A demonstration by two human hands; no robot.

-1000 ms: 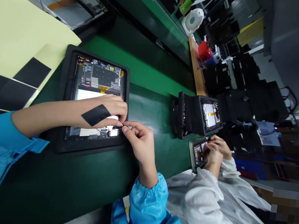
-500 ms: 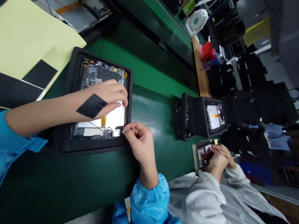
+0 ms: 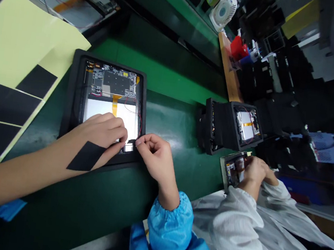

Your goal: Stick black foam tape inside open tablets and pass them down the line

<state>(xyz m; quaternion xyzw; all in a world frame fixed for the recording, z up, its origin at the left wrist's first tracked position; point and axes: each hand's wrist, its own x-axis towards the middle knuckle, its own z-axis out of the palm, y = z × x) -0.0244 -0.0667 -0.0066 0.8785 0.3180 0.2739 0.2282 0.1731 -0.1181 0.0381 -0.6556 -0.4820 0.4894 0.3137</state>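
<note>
An opened tablet (image 3: 111, 105) lies in a black rubber frame (image 3: 71, 96) on the green counter (image 3: 174, 117), its circuit board end pointing away from the hands and its battery end toward them. The left hand (image 3: 101, 134) curls its fingers down over the lower battery area, hiding what they touch; a black tape patch (image 3: 85, 156) sits on that forearm. The right hand's (image 3: 152, 156) thumb and forefinger pinch closed on a dark strip (image 3: 132, 141) at the frame's edge. Sheets of yellow backing paper (image 3: 22, 28) lie beside the frame, and a person in a white smock (image 3: 243, 221) handles another tablet (image 3: 232, 170) nearby.
</note>
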